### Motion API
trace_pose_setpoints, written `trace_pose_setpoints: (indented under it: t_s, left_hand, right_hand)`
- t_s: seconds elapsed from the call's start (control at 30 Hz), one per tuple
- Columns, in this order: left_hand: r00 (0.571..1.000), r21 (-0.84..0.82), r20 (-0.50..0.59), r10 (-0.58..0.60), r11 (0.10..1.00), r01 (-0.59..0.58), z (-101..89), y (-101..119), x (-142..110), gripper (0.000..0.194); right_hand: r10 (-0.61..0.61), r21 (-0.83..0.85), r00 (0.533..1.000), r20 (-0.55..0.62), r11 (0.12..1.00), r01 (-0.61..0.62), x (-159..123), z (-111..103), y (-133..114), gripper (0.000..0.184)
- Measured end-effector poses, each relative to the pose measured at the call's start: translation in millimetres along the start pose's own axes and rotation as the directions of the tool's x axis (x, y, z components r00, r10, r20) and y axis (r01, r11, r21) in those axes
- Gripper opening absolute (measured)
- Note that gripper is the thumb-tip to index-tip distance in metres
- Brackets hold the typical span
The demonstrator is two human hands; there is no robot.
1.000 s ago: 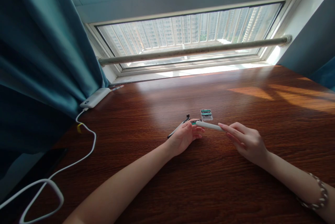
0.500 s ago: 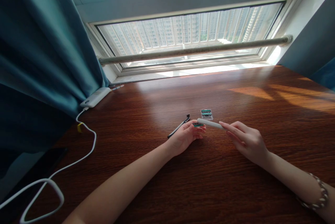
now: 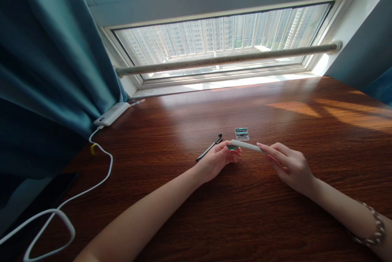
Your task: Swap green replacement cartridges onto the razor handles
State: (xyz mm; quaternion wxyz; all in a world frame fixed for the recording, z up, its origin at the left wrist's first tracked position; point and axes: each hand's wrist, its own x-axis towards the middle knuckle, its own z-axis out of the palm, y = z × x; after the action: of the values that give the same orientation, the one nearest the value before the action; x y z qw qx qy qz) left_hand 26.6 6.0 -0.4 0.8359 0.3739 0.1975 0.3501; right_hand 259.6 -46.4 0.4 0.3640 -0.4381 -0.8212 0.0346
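Note:
My left hand pinches a razor cartridge, small and black with a green strip, between thumb and fingers. From the other side, my right hand grips the end of a slim white stick, its kind unclear. The stick's far tip lies at the cartridge, though whether they touch cannot be made out. Just behind my left hand rests a black and grey razor handle. Beyond the stick sits a clear plastic case containing more green and black cartridges.
A white power bank with a white cable lies at the left by the blue curtain. The brown wooden table reaches the window sill, where a horizontal pipe crosses. A dark flat object lies at the lower left.
The white stick and the cartridge have shifted very slightly down. Both hands keep their grip and nearly the same place.

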Motion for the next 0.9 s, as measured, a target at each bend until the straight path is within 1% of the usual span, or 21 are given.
trace_pose_setpoints:
  t_s: [0.07, 0.13, 0.23, 0.3, 0.37, 0.43, 0.53, 0.6, 0.63, 0.67, 0.73, 0.77, 0.8, 0.83, 0.9]
  left_hand:
    - [1.000, 0.011, 0.006, 0.000, 1.000, 0.000, 0.2, 0.2, 0.1, 0.038]
    - [1.000, 0.019, 0.011, 0.000, 1.000, 0.000, 0.5, 0.4, 0.2, 0.038]
    - [1.000, 0.015, 0.013, 0.007, 1.000, -0.007, 0.4, 0.2, 0.2, 0.037]
    - [1.000, 0.013, 0.013, 0.008, 1.000, -0.009, -0.1, -0.3, 0.3, 0.035]
    - [1.000, 0.015, 0.008, 0.004, 1.000, -0.004, -0.6, -0.7, 0.4, 0.034]
    - [1.000, 0.019, 0.000, 0.000, 1.000, 0.000, -0.9, -0.7, 0.3, 0.034]
    - [1.000, 0.029, -0.001, 0.005, 1.000, -0.005, -0.4, -0.3, 0.0, 0.034]
    - [1.000, 0.056, -0.001, 0.019, 0.998, -0.019, 0.6, -0.5, 0.0, 0.032]
    - [0.999, 0.083, -0.010, 0.034, 0.996, -0.033, 1.3, -0.9, 0.0, 0.032]
    - [0.998, 0.120, -0.024, 0.052, 0.992, -0.048, 2.1, -1.6, 0.0, 0.033]
    - [0.994, 0.237, -0.061, 0.091, 0.969, -0.074, 4.4, -3.3, -0.6, 0.039]
    - [0.991, 0.315, -0.073, 0.112, 0.946, -0.084, 5.7, -4.2, -1.2, 0.041]
    - [0.988, 0.398, -0.079, 0.135, 0.913, -0.093, 7.3, -5.0, -2.2, 0.042]
    - [0.984, 0.482, -0.079, 0.158, 0.870, -0.101, 9.0, -5.6, -3.4, 0.042]
    - [0.978, 0.627, -0.056, 0.202, 0.769, -0.124, 12.4, -6.2, -6.3, 0.041]
  right_hand:
    - [-0.019, 0.020, 0.999, 0.029, 1.000, 0.018, 0.1, -0.3, -0.6, 0.046]
    - [-0.004, 0.015, 0.999, 0.043, 1.000, 0.004, 0.3, -0.4, -1.1, 0.047]
    - [0.031, -0.009, 0.999, 0.015, 0.999, -0.031, 0.6, -0.1, -1.1, 0.047]
    - [0.008, 0.004, 1.000, 0.018, 1.000, -0.008, 0.4, 0.0, -0.8, 0.047]
    - [-0.022, 0.024, 0.999, 0.044, 0.999, 0.021, -0.1, 0.1, -0.3, 0.046]
    - [-0.019, 0.022, 0.998, 0.057, 1.000, 0.018, -0.4, 0.1, 0.1, 0.046]
    - [0.049, 0.019, 0.998, 0.035, 0.999, -0.050, 0.3, 0.4, -0.2, 0.043]
    - [0.140, 0.078, 0.990, 0.014, 0.987, -0.141, 2.0, 1.1, -2.2, 0.039]
    - [0.211, 0.127, 0.977, 0.013, 0.969, -0.211, 3.0, 1.6, -4.0, 0.037]
    - [0.295, 0.183, 0.955, 0.025, 0.938, -0.295, 4.1, 2.2, -6.4, 0.034]
    - [0.445, 0.291, 0.890, 0.100, 0.842, -0.454, 6.1, 4.0, -12.9, 0.031]
    - [0.488, 0.337, 0.859, 0.155, 0.791, -0.510, 6.9, 5.1, -16.8, 0.031]
    - [0.506, 0.377, 0.836, 0.212, 0.747, -0.548, 7.6, 6.4, -21.0, 0.031]
    - [0.504, 0.416, 0.823, 0.262, 0.711, -0.567, 8.1, 7.8, -25.3, 0.032]
    - [0.470, 0.485, 0.816, 0.338, 0.656, -0.578, 8.9, 10.8, -33.0, 0.036]
